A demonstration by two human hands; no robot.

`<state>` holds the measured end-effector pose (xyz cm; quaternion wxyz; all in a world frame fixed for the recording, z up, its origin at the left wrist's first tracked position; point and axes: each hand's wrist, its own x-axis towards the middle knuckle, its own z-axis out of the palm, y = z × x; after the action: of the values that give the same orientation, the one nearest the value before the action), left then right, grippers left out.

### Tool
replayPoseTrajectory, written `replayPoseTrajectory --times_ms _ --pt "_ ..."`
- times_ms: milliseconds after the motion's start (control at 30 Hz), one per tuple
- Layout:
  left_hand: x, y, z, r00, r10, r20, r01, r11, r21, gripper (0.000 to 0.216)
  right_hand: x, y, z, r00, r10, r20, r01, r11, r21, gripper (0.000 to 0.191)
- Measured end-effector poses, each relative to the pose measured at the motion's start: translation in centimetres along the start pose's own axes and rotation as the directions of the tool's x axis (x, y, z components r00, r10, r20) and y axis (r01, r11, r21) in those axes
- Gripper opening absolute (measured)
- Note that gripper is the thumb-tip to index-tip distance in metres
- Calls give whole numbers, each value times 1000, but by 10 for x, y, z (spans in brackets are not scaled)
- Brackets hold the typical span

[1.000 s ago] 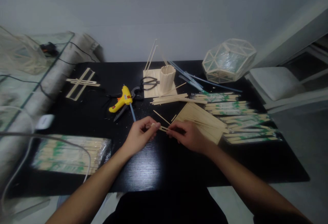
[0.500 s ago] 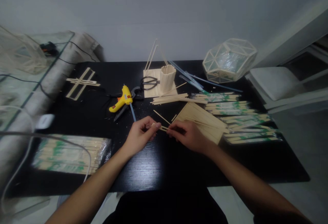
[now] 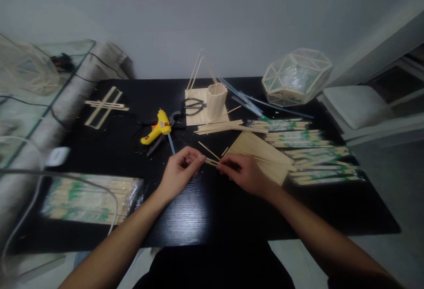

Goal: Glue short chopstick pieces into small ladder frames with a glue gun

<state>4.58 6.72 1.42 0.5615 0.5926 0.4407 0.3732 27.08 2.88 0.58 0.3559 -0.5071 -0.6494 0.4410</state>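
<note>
Between my two hands, low over the black table, are thin wooden sticks (image 3: pixel 211 162). My left hand (image 3: pixel 183 167) is closed on their left end, thumb on top. The fingertips of my right hand (image 3: pixel 239 170) pinch the right end. Whether the sticks are joined to each other I cannot make out. Just behind my right hand lies a flat panel of wooden sticks (image 3: pixel 261 156), with one loose stick (image 3: pixel 208 150) to its left. A yellow glue gun (image 3: pixel 160 126) with a bluish glue stick lies beyond my left hand, against pliers (image 3: pixel 155 145).
A wooden stick cup (image 3: pixel 216 102) and black-handled scissors (image 3: pixel 193 106) rest on a square base at the back. Packs of sticks (image 3: pixel 298 139) lie right, another pack (image 3: pixel 91 198) front left. A faceted stick frame (image 3: pixel 297 77) stands back right, crossed sticks (image 3: pixel 105 107) back left.
Both hands have shifted very slightly, and the sticks between them have tilted a little. Nothing else on the table has moved.
</note>
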Motion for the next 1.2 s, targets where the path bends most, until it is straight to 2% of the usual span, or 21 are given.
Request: replayPoseTrajectory --times_ms 333,1200 --pt "-1 0 3 998 -39 41 41 999 -34 33 0 -2 1 1000 -21 -20 21 999 -33 20" --pt "-2 1 2 998 -39 57 39 999 1 32 -1 3 1 999 -46 -23 44 995 -85 16"
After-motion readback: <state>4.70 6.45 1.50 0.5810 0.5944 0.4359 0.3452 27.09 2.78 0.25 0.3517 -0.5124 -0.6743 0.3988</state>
